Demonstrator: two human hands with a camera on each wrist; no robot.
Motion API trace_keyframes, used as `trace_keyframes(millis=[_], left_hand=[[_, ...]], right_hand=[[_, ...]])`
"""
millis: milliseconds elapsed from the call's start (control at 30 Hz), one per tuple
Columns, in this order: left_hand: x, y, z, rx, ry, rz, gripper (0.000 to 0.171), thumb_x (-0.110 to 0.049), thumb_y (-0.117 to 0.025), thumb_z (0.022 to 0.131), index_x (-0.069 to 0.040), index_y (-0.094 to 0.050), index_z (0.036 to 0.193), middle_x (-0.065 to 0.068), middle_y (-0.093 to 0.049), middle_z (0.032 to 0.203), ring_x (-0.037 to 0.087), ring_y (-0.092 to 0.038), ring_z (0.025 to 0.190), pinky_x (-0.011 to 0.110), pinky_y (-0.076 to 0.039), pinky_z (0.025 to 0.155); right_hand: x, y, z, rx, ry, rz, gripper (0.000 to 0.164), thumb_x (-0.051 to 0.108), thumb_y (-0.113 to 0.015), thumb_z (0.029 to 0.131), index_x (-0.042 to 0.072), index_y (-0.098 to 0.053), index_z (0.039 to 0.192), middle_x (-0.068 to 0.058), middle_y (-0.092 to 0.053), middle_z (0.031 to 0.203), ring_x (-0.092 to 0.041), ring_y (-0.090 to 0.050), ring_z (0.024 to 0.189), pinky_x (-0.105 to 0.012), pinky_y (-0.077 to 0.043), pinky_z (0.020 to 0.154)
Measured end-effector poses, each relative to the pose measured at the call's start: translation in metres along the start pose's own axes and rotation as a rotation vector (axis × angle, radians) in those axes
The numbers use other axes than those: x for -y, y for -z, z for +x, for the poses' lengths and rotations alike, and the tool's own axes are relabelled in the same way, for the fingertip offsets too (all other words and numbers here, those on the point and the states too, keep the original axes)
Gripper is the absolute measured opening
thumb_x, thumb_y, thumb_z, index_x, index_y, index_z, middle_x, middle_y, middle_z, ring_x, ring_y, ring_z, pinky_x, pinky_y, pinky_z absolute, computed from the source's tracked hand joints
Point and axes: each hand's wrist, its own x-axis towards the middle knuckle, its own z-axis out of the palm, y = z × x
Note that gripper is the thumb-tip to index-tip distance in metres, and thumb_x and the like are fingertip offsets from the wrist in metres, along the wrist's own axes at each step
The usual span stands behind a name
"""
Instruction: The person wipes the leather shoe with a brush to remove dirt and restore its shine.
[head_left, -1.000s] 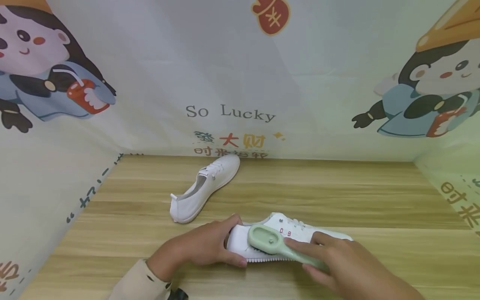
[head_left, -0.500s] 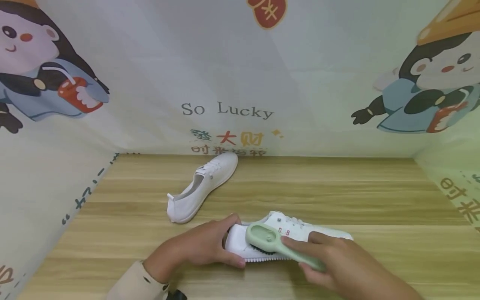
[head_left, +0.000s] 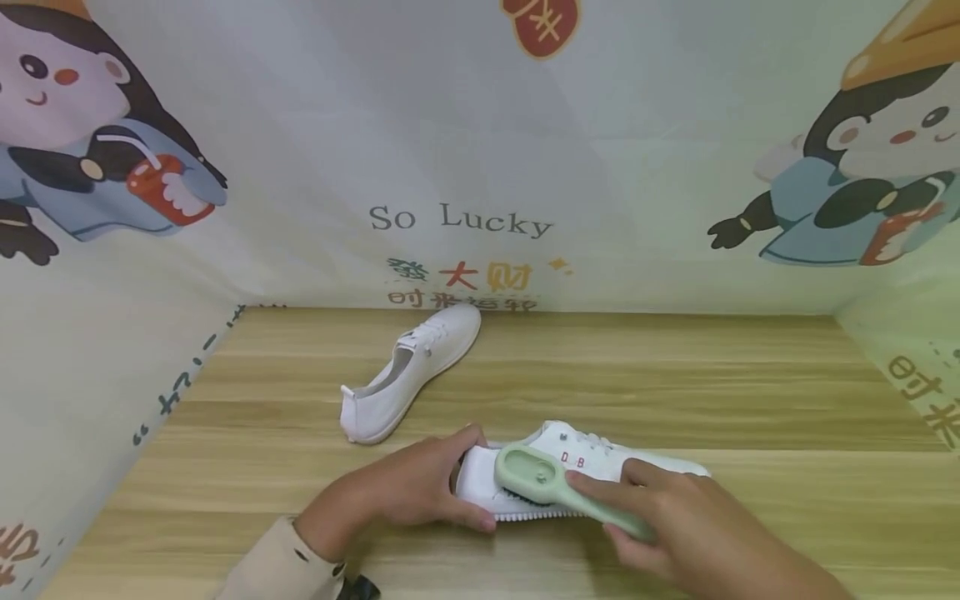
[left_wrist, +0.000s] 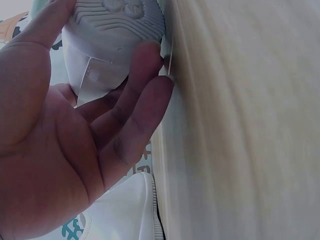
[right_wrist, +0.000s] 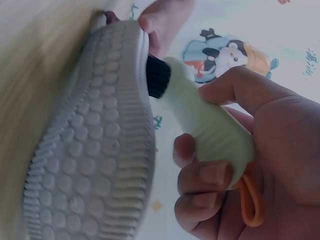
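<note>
A white lace-up shoe (head_left: 480, 479) with red letters lies tilted on its side at the front of the table. My left hand (head_left: 416, 483) grips its heel, thumb on the near side at the sole edge. In the left wrist view the heel's ridged sole (left_wrist: 117, 30) shows above the curled fingers. My right hand (head_left: 675, 521) holds a light green brush (head_left: 528, 472) by its handle. The brush's dark bristles (right_wrist: 158, 76) meet the shoe's side near the heel. An orange loop (right_wrist: 252, 205) hangs from the handle's end. The studded sole (right_wrist: 95, 145) faces the right wrist camera.
A second white shoe (head_left: 412, 375) stands upright farther back on the wood-grain table (head_left: 675, 375), its toe near the back wall. Printed cloth walls (head_left: 637, 208) with cartoon figures enclose the back and both sides. A black object (head_left: 360, 588) sits at the left cuff.
The brush stays on the shoe's heel side and shifts only slightly. Both hands keep their holds, and the head view sways a little left and back.
</note>
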Motion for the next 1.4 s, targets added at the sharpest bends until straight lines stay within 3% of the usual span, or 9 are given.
trace_keyframes(millis=[67, 300, 567, 667, 767, 933, 1033, 1167, 1400], left_hand=[[0.000, 0.000, 0.000, -0.001, 0.005, 0.000, 0.056, -0.051, -0.084, 0.074, -0.025, -0.049, 0.110, -0.010, -0.062, 0.087, 0.005, -0.058, 0.077, 0.024, -0.047, 0.071], [0.001, 0.001, 0.000, 0.007, 0.017, -0.010, 0.056, -0.053, -0.083, 0.075, -0.027, -0.049, 0.109, -0.010, -0.062, 0.088, 0.006, -0.058, 0.078, 0.024, -0.047, 0.072], [0.002, -0.001, 0.000, 0.003, 0.017, -0.012, 0.056, -0.054, -0.083, 0.074, -0.027, -0.048, 0.110, -0.011, -0.062, 0.089, 0.005, -0.057, 0.078, 0.024, -0.046, 0.073], [0.002, -0.001, 0.000, 0.008, 0.020, -0.015, 0.057, -0.055, -0.083, 0.074, -0.027, -0.049, 0.110, -0.011, -0.062, 0.090, 0.005, -0.058, 0.079, 0.023, -0.046, 0.074], [0.002, -0.001, 0.000, 0.004, 0.018, -0.008, 0.057, -0.054, -0.083, 0.074, -0.026, -0.049, 0.110, -0.011, -0.062, 0.089, 0.005, -0.057, 0.078, 0.023, -0.046, 0.072], [0.001, -0.001, 0.000, 0.001, 0.004, -0.022, 0.056, -0.052, -0.083, 0.075, -0.025, -0.049, 0.111, -0.011, -0.063, 0.089, 0.004, -0.058, 0.078, 0.023, -0.047, 0.072], [0.001, -0.002, 0.001, 0.002, 0.003, -0.023, 0.056, -0.052, -0.084, 0.075, -0.025, -0.050, 0.111, -0.011, -0.063, 0.089, 0.005, -0.059, 0.079, 0.023, -0.047, 0.073], [-0.001, -0.001, 0.001, -0.006, -0.005, -0.022, 0.056, -0.050, -0.084, 0.075, -0.024, -0.050, 0.112, -0.011, -0.063, 0.090, 0.005, -0.060, 0.080, 0.023, -0.047, 0.074], [0.000, 0.001, 0.000, -0.004, 0.009, -0.021, 0.055, -0.050, -0.084, 0.075, -0.025, -0.050, 0.111, -0.012, -0.063, 0.090, 0.005, -0.059, 0.080, 0.023, -0.047, 0.074]], right_hand=[[-0.002, 0.003, -0.001, 0.014, -0.021, -0.013, 0.049, 0.030, -0.071, 0.091, 0.040, -0.059, 0.137, -0.009, -0.070, 0.115, -0.007, -0.058, 0.075, -0.030, -0.051, 0.064], [-0.009, 0.007, -0.004, -0.036, 0.016, 0.040, 0.049, 0.024, -0.072, 0.089, 0.035, -0.062, 0.135, -0.001, -0.069, 0.103, 0.004, -0.036, 0.057, -0.020, -0.039, 0.057], [-0.013, 0.012, -0.005, 0.037, -0.015, 0.022, 0.048, 0.027, -0.072, 0.088, 0.037, -0.062, 0.134, 0.001, -0.069, 0.100, 0.002, -0.042, 0.064, -0.021, -0.040, 0.060], [-0.014, 0.013, -0.006, 0.063, -0.015, 0.036, 0.048, 0.026, -0.072, 0.089, 0.036, -0.062, 0.135, 0.011, -0.060, 0.087, 0.002, -0.039, 0.061, -0.019, -0.037, 0.057], [-0.013, 0.012, -0.006, 0.023, 0.013, 0.033, 0.049, 0.024, -0.072, 0.088, 0.035, -0.063, 0.135, 0.014, -0.052, 0.082, 0.003, -0.035, 0.058, -0.018, -0.035, 0.055], [-0.008, 0.005, -0.003, -0.019, 0.046, 0.021, 0.049, 0.025, -0.072, 0.088, 0.033, -0.062, 0.136, 0.008, -0.062, 0.091, 0.004, -0.038, 0.060, -0.018, -0.038, 0.057], [-0.005, -0.002, 0.000, -0.003, 0.060, 0.037, 0.048, 0.028, -0.069, 0.092, 0.032, -0.060, 0.139, 0.011, -0.057, 0.089, 0.004, -0.037, 0.061, -0.018, -0.037, 0.056], [-0.003, -0.008, 0.001, -0.080, 0.122, 0.022, 0.049, 0.026, -0.071, 0.091, 0.029, -0.060, 0.139, 0.013, -0.050, 0.085, 0.006, -0.034, 0.061, -0.017, -0.035, 0.054], [-0.003, -0.002, 0.001, -0.061, 0.079, -0.028, 0.051, 0.027, -0.073, 0.089, 0.035, -0.059, 0.138, 0.008, -0.062, 0.094, 0.003, -0.039, 0.063, -0.019, -0.039, 0.057]])
